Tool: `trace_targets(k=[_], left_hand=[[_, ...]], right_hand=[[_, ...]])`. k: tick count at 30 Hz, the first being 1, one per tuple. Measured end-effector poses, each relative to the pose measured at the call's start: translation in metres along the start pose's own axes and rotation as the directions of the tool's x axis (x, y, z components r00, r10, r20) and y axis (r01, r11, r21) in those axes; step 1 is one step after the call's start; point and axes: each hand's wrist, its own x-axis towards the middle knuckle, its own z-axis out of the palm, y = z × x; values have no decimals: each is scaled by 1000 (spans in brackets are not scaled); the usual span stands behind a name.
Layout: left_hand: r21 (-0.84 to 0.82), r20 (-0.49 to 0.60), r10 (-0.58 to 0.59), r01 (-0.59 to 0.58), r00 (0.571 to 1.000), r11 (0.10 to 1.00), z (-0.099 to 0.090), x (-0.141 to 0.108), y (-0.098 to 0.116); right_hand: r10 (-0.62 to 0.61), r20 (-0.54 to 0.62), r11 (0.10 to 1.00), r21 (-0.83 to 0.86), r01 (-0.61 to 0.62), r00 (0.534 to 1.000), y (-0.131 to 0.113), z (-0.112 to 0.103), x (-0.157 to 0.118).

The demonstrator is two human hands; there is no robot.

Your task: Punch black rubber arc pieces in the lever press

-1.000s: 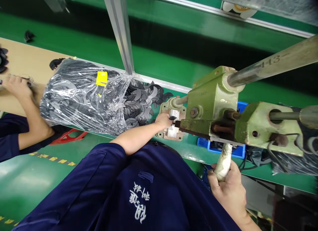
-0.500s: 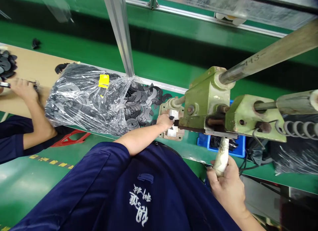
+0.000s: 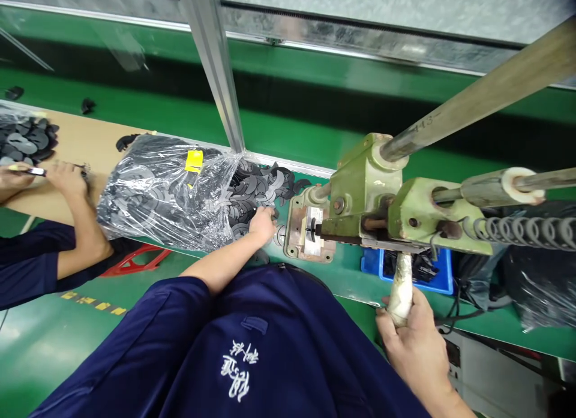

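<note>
At the near edge of a pile of dark crescent-shaped pieces [image 3: 252, 187], my left hand [image 3: 263, 226] has its fingers bent together. What lies under the fingertips is hidden. My right hand [image 3: 416, 340] is wrapped around the pale, wrapped lever handle [image 3: 402, 292] of a green hand press [image 3: 366, 187]. Between the two hands is the press's base plate [image 3: 294, 229] with a light metal fixture [image 3: 314, 245] on it. A small dark piece [image 3: 311, 225] shows on the fixture, just left of the press's ram tip.
A clear plastic bag [image 3: 157, 196] of dark pieces lies left of the pile. A blue bin [image 3: 443, 274] holds dark parts behind the lever. A co-worker's hands [image 3: 67, 178] are at the far left. A metal post [image 3: 216, 76] rises behind the bench.
My left hand has moved left, away from the press fixture to the loose pile. My right hand stays on the lever handle. The camera view has shifted slightly.
</note>
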Motion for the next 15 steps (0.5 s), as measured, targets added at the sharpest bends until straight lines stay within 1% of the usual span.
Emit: trace_targets(k=[2, 3, 5, 7, 9, 11, 13, 15], left_hand=[[168, -33, -26, 31, 999, 985, -7, 12, -4], [226, -30, -54, 59, 998, 972, -9, 18, -4], [305, -4, -112, 108, 994, 946, -9, 27, -2], [346, 31, -126, 107, 992, 932, -7, 32, 0], [356, 49, -96, 73, 994, 932, -5, 33, -1], [328, 59, -41, 19, 997, 944, -6, 32, -4], [277, 62, 17, -33, 998, 960, -9, 28, -8], [198, 50, 53, -62, 997, 978, -12, 25, -10]], right_hand=[[-14, -9, 1000, -7, 14, 1000, 4, 2, 1], [-18, -12, 1000, -9, 18, 1000, 6, 3, 1], [-26, -18, 1000, -12, 25, 1000, 8, 4, 1], [-39, -27, 999, -12, 38, 999, 9, 5, 1], [-55, -38, 998, -10, 54, 998, 9, 5, 1], [-66, -48, 998, -4, 66, 997, 8, 5, 0], [-73, -59, 997, 4, 73, 996, 7, 5, 0], [-75, -68, 997, 12, 76, 995, 7, 5, 0]])
